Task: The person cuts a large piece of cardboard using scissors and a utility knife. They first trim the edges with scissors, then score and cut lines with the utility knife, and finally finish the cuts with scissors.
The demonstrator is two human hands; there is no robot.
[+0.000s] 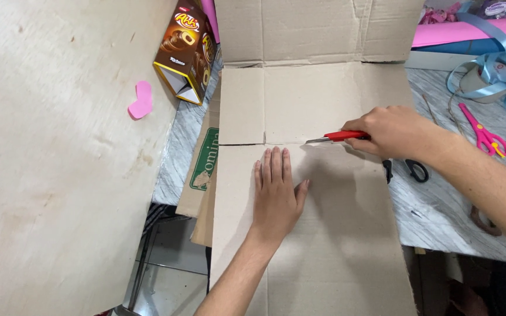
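Observation:
A flattened brown cardboard box (311, 246) lies over a marble-patterned table and hangs past its near edge. My left hand (276, 190) lies flat on the cardboard, fingers together, palm down. My right hand (390, 131) grips a red utility knife (338, 137) whose blade tip rests on the horizontal crease of the cardboard, just right of the left hand's fingertips. A slit runs along that crease to the left of the blade.
A brown snack box (187, 50) stands open at the back left. A pink foam piece (141, 100) lies on a plywood board (54, 175) at left. Black scissors (414, 169), pink scissors (484, 136), blue ribbon (499, 64) and a second cardboard sheet (201, 175) are around.

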